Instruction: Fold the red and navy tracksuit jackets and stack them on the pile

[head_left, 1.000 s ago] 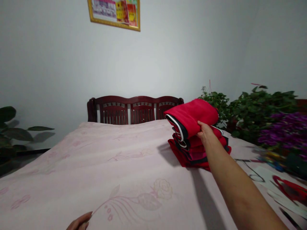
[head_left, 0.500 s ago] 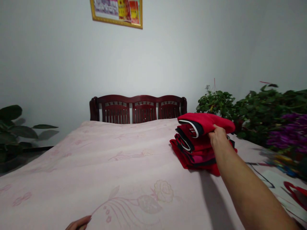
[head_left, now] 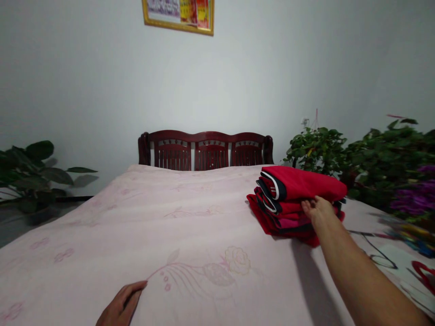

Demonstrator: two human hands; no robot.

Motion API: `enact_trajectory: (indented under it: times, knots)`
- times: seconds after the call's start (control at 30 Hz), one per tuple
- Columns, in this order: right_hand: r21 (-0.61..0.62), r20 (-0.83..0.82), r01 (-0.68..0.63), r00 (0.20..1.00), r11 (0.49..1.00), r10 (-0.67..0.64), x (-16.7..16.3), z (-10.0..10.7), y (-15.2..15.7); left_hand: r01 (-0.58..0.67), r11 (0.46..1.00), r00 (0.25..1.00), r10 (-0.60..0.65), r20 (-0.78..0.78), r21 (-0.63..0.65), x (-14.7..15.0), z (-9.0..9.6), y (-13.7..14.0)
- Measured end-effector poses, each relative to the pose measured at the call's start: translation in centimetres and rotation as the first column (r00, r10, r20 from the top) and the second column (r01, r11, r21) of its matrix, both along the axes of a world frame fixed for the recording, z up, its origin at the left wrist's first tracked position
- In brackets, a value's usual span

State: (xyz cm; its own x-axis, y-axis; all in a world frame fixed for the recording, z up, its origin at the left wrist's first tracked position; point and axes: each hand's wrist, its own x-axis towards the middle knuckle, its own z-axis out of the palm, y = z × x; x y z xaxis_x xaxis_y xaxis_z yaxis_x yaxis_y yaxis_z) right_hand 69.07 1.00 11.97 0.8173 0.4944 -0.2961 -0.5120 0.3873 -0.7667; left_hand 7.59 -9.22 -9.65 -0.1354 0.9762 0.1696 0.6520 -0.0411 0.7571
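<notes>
A stack of folded red clothes with dark navy and white trim lies on the right part of the bed. My right hand is at the near side of this stack, just under the top garment, with its fingers stretched out and touching the fabric, not wrapped round it. At the lower left, my left hand rests on the pale pink bedsheet, its fingers extended and nothing seen in them. The lower part of that hand is cut off by the frame edge.
A dark red wooden chair back stands behind the bed. Leafy plants and purple flowers crowd the right side; another plant is at left. Eyeglasses and a red looped item lie at lower right.
My right hand has let go of the top red garment, which now lies flatter on the stack, and moved slightly lower. More of my left hand shows. The view has shifted a little left.
</notes>
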Motion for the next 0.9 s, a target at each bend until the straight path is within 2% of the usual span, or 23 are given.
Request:
enact_trajectory:
  times: [0.07,0.17,0.27,0.33,0.4,0.47,0.53,0.6,0.63,0.7,0.9]
  knots:
    - [-0.014,0.003,0.015,1.000,1.000,-0.015,-2.5,-2.1,-1.7,0.000,1.000,1.000,0.000,-0.010,-0.006,0.2,-0.1,-0.1]
    - [-0.018,0.029,-0.042,0.999,0.999,0.043,-8.5,-6.9,-4.2,0.011,1.000,1.000,-0.011,0.006,0.011,0.7,0.1,-0.2]
    - [-0.063,0.046,-0.203,0.977,0.977,0.206,-16.3,-12.9,-6.4,0.019,0.999,0.999,-0.020,0.040,0.035,1.1,0.5,-0.4]
    - [-0.159,0.137,-0.325,0.928,0.932,0.347,-21.0,-16.4,-7.5,0.021,0.999,0.998,-0.023,0.057,0.042,1.2,0.8,-0.5]
    - [-0.226,0.288,-0.378,0.855,0.898,0.432,-24.5,-18.8,-8.3,0.034,0.998,0.997,-0.037,0.062,0.046,1.3,1.0,-0.6]
    - [-0.326,0.476,-0.393,0.718,0.860,0.508,-26.3,-20.0,-8.7,0.046,0.998,0.997,-0.049,0.059,0.050,1.4,1.2,-0.7]
    - [-0.463,0.623,-0.369,0.511,0.806,0.592,-26.9,-20.2,-8.9,0.051,0.997,0.997,-0.054,0.059,0.060,1.5,1.3,-0.8]
    - [-0.572,0.684,-0.313,0.329,0.758,0.652,-26.8,-20.0,-8.9,0.056,0.996,0.996,-0.060,0.062,0.068,1.7,1.4,-0.9]
    - [-0.600,0.695,-0.286,0.275,0.747,0.664,-26.6,-19.9,-9.0,0.057,0.996,0.996,-0.061,0.061,0.070,1.7,1.4,-0.8]
    - [-0.623,0.704,-0.263,0.222,0.737,0.675,-26.3,-19.9,-9.0,0.057,0.996,0.997,-0.061,0.054,0.074,1.8,1.4,-0.8]
    - [-0.660,0.692,-0.256,0.159,0.706,0.704,-26.4,-19.9,-9.3,0.060,0.995,0.997,-0.064,0.042,0.074,1.9,1.7,-0.8]
